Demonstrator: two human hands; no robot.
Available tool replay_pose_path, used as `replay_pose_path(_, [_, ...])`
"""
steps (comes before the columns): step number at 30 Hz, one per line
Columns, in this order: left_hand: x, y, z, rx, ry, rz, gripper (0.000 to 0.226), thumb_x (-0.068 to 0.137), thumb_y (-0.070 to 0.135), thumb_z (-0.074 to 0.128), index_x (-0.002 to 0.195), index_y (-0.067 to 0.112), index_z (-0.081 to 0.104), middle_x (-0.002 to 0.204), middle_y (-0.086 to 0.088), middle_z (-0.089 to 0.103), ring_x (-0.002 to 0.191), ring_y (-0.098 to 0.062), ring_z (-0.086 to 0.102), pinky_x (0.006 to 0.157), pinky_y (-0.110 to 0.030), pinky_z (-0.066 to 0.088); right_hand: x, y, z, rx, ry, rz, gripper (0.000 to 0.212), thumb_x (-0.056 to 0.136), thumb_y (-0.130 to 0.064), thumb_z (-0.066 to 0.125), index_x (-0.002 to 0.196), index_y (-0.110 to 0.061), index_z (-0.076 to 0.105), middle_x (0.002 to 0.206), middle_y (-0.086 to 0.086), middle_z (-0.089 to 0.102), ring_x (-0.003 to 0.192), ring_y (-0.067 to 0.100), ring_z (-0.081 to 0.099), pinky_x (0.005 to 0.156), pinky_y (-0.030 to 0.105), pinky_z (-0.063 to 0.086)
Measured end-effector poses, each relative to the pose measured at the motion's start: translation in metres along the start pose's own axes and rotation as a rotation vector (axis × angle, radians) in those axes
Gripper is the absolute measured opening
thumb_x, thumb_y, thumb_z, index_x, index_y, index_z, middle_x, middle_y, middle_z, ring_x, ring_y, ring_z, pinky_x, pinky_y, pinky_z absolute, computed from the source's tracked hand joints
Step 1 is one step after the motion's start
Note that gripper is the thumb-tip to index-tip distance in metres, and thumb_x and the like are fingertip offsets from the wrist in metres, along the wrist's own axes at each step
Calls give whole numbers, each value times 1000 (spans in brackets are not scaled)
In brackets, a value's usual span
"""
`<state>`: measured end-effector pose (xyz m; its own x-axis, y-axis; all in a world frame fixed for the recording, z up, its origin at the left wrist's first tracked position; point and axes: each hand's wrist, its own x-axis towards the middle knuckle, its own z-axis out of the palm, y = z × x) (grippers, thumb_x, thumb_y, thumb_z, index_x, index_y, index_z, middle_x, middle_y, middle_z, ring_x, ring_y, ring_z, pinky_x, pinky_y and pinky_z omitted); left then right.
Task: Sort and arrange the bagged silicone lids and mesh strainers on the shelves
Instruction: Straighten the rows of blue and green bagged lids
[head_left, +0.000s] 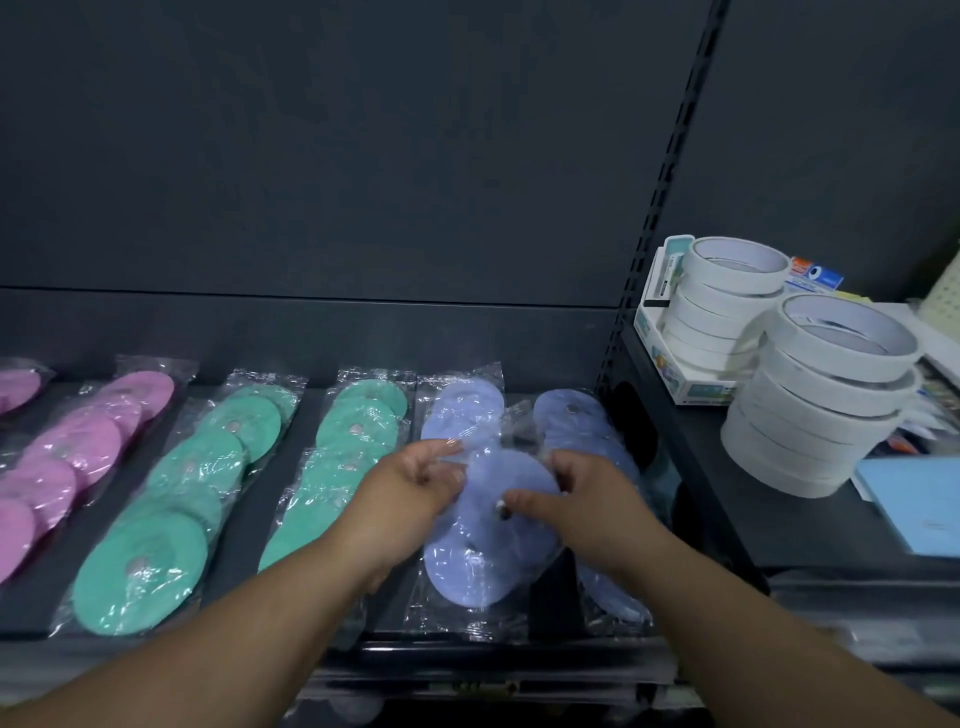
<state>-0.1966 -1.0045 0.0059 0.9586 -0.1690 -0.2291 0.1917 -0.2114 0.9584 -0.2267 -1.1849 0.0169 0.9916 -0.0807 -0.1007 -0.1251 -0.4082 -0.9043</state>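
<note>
The dark shelf (306, 415) carried colour-sorted rows running up-frame. A blue bagged lid (506, 483) lay at centre frame over the blue row (467, 410), long axis up-frame. The left hand (415, 483) and right hand (579, 496) each gripped one side, equally near.

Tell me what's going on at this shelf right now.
A person is arranging bagged silicone lids on a dark shelf. The left hand and right hand both grip one bagged blue lid above the blue rows at the shelf's right end. Pink rows and green rows lie further left; white tape rolls sit on the neighbouring shelf.
</note>
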Motion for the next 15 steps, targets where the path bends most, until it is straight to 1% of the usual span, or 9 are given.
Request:
replay_pose_path(1, [-4,-4,1,159,35,24,36,89,20,62,124,21,55,108,-1,63,87,-13,58,82,-28,50,0,0,-3,-3,62,-10,16,71,-20,80,78,-13,68,72,0,71,65,13,65,62,29,54])
replay_pose_path(2, [-7,-10,3,331,50,35,50,86,26,66,132,22,47,117,2,58,98,-12,57,86,-24,47,0,-1,-7,-7,127,-1,14,75,-22,77,81,-12,69,77,4,72,71,20,67,67,34,55])
replay_pose_path(3, [-12,-16,7,467,39,47,65,83,31,69,139,22,38,126,3,52,111,-13,53,93,-22,43,0,0,-12,1,178,4,11,79,-22,74,82,-14,69,81,6,73,76,23,69,72,38,57])
replay_pose_path(5, [-21,-25,17,652,-8,65,87,79,37,72,147,19,21,146,0,33,133,-16,35,108,-22,29,-1,1,-18,57,242,12,4,83,-21,71,80,-20,68,80,1,72,79,21,69,76,39,57])
replay_pose_path(7, [-24,-33,26,735,3,70,100,73,39,75,149,22,11,152,0,16,139,-18,22,112,-23,21,-5,4,-20,95,255,32,4,83,-21,70,81,-22,67,79,-3,71,78,17,69,74,35,57])
replay_pose_path(9, [-22,-38,31,724,31,52,109,69,37,79,149,25,7,151,0,10,139,-19,22,111,-24,23,-9,8,-20,124,249,46,4,83,-22,70,85,-23,67,81,-4,71,78,15,69,71,31,57])
replay_pose_path(12, [-17,-41,32,683,45,-13,117,65,31,82,149,25,1,150,1,17,135,-19,28,105,-21,27,-13,13,-18,134,255,67,6,83,-23,71,89,-21,68,82,-4,72,79,15,69,73,32,57])
replay_pose_path(14, [-16,-40,30,624,70,-54,118,63,25,83,149,24,4,146,-2,33,130,-23,39,103,-25,34,-15,14,-19,133,254,81,6,83,-23,71,87,-21,69,81,-3,72,77,15,69,72,33,57])
replay_pose_path(15, [-17,-38,29,585,79,-54,116,62,21,84,149,24,7,139,-3,43,123,-24,47,100,-26,40,-15,15,-19,136,249,81,6,83,-23,71,87,-20,69,81,-3,72,77,15,69,71,32,57])
